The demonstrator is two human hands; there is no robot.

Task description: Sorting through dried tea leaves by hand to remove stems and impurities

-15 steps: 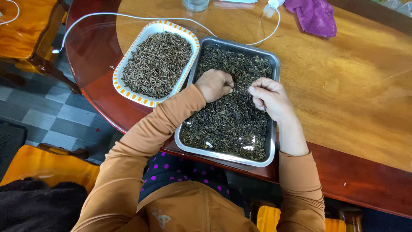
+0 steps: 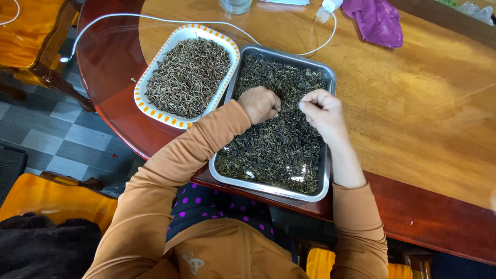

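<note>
A steel tray full of dark dried leaves lies at the table's near edge. My left hand rests on the leaves in the tray's upper middle, fingers curled into the heap. My right hand hovers just to its right over the tray, fingers pinched together; whatever it pinches is too small to make out. To the left stands an oval white dish with an orange-patterned rim, filled with brown dried stems.
The wooden table has a dark red rounded edge. A white cable runs across its far side, a purple cloth lies at the back right, and a glass at the back. An orange-cushioned chair stands at the left.
My right hand has lifted slightly off the leaves and pinched its fingers. My left hand stays in about the same spot on the heap.
</note>
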